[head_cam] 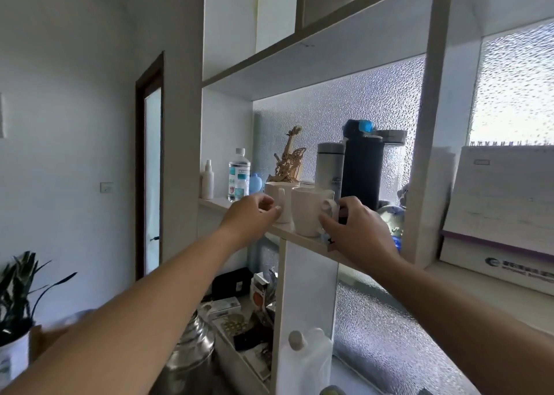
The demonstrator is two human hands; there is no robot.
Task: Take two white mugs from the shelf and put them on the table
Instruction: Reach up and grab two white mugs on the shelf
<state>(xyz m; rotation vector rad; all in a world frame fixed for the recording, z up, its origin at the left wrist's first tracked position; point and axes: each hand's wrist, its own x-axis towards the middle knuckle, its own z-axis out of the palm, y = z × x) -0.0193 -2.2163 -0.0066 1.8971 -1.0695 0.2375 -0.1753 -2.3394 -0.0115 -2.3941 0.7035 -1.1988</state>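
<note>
White ceramic, two mugs, side by side near the front edge of the shelf [302, 238]. Left mug [280, 202] standing upright, handle facing out toward the left hand [251, 214]; fingers [274, 210] curled at that handle, apparently pinching it, though contact hard to confirm. Right mug [308, 211] upright too, handle turned to the right, straight at the right hand [356, 232]; fingers [328, 223] closing around the loop, thumb low by the base. One hand per mug, each already at its own handle, no crossing needed. Both mugs seemingly resting on the board, not lifted yet. Behind them: two tall flasks, one clear bottle, one small spray bottle, one wooden figurine. Next, likely a straight pull outward and down.
</note>
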